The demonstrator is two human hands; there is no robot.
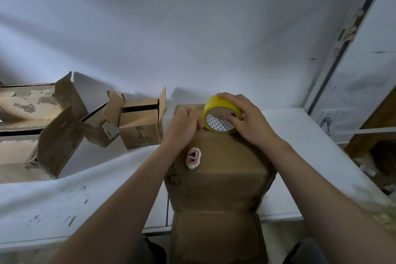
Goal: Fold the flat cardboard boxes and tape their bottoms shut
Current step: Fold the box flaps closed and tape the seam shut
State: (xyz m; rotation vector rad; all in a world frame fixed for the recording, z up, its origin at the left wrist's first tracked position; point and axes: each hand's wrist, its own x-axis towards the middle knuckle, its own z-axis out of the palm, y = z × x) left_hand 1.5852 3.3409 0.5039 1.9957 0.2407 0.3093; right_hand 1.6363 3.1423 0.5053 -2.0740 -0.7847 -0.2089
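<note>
A brown cardboard box (220,178) stands upside down at the table's front edge, its closed flaps facing up. A yellow tape roll (216,113) stands on edge on those flaps near the far side. My right hand (246,118) grips the roll, fingers over its top and thumb in the core. My left hand (182,126) lies on the box just left of the roll, fingers curled, pinching at the tape end beside the roll. A small white cutter with a red label (192,157) lies on the box top near my left wrist.
On the white table (75,199) stand other boxes: a small folded one with raised flaps (141,126), a larger worn one at the left (32,133), and a bent one between them (100,130). A wall is behind, a door frame (342,49) at the right.
</note>
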